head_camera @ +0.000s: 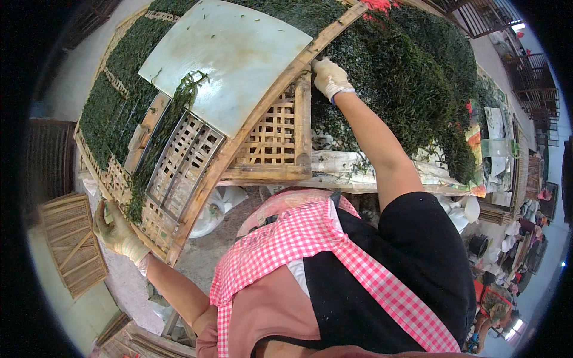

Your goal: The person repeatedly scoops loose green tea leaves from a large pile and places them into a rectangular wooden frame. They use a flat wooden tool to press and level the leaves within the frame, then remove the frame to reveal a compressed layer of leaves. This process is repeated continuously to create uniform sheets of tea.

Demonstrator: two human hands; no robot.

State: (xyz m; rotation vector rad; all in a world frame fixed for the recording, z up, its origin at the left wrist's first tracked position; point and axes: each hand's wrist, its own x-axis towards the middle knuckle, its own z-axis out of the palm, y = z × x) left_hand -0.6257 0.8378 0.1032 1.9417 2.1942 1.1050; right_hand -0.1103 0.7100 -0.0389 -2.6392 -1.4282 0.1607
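Note:
A large wood-framed woven bamboo tray (268,114) lies slanted before me, bearing dark green seaweed-like strands (107,116), a pale smooth board (228,58) and a narrow metal frame (179,165). Some strands (186,89) trail over the board's edge and down beside the metal frame. My gloved left hand (117,230) is at the tray's lower left corner, fingers extended; its contact with the rim is unclear. At the right rim, my gloved right hand (330,78) has its fingers curled against the wooden bar, fingertips partly hidden.
Under the tray's right side shows another woven tray (273,134). A big heap of dark green strands (403,80) covers the surface at right, beside a clear plastic container (499,147). A slatted wooden rack (74,241) stands at left. A person (490,300) is at far lower right.

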